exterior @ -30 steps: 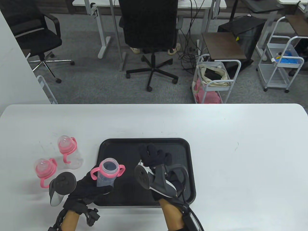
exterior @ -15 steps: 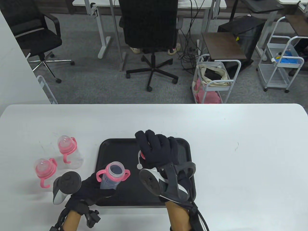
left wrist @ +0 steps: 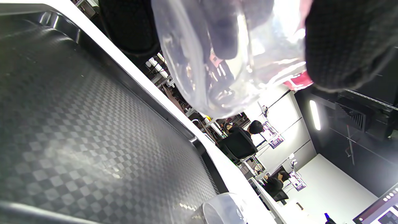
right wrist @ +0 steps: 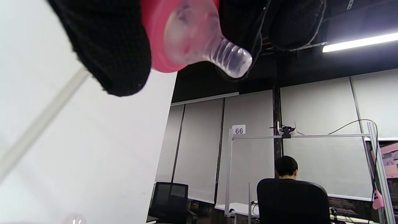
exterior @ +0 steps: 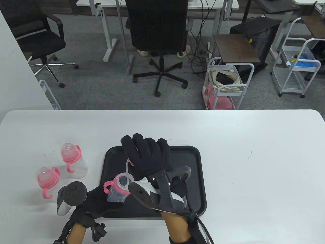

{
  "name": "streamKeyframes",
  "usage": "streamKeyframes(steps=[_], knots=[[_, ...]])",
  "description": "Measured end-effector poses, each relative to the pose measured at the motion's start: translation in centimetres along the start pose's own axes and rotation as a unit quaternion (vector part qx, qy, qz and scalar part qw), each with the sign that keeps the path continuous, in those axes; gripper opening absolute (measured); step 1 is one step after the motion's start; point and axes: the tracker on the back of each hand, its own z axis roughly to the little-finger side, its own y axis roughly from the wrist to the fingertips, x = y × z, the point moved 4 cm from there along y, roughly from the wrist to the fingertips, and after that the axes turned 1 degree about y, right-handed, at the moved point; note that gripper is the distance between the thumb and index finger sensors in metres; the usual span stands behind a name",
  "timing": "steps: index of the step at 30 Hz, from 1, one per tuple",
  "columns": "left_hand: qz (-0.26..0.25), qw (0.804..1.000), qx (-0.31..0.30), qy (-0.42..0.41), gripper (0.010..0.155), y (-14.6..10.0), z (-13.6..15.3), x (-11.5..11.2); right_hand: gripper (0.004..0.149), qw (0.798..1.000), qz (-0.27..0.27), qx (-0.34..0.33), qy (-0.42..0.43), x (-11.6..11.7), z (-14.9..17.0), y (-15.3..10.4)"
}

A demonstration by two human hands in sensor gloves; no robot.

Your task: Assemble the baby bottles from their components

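My left hand (exterior: 101, 200) grips a clear bottle body (exterior: 118, 189) with a pink handle ring (exterior: 108, 186), tilted above the black tray (exterior: 195, 178). The bottle also shows in the left wrist view (left wrist: 217, 59). My right hand (exterior: 148, 155) holds a pink collar with a clear nipple (right wrist: 199, 40), and a thin straw (exterior: 126, 169) hangs from it into the bottle's open mouth. The collar is a little above and behind the bottle's mouth. Two assembled bottles (exterior: 69, 160) (exterior: 47, 180) stand on the white table at the left.
The white table (exterior: 254, 165) stretches wide to the right of the tray. A clear round cap (left wrist: 224, 208) lies at the tray's edge in the left wrist view. Office chairs and wire carts stand on the floor beyond the table's far edge.
My right hand picked the nipple collar with its straw off the tray and carried it left over the bottle. My left hand tilted the bottle toward it and shifted slightly right.
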Motion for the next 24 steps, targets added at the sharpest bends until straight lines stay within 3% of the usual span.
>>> streamKeyframes(steps=[14, 24], knots=[[0.004, 1.0, -0.002, 0.003, 0.095, 0.1, 0.1, 0.0, 0.086, 1.0, -0.009, -0.007, 0.01, 0.5, -0.1, 0.3], [-0.007, 1.0, 0.002, -0.003, 0.096, -0.1, 0.3, 0.4, 0.102, 0.986, -0.116, -0.008, 0.122, 4.0, 0.5, -0.1]])
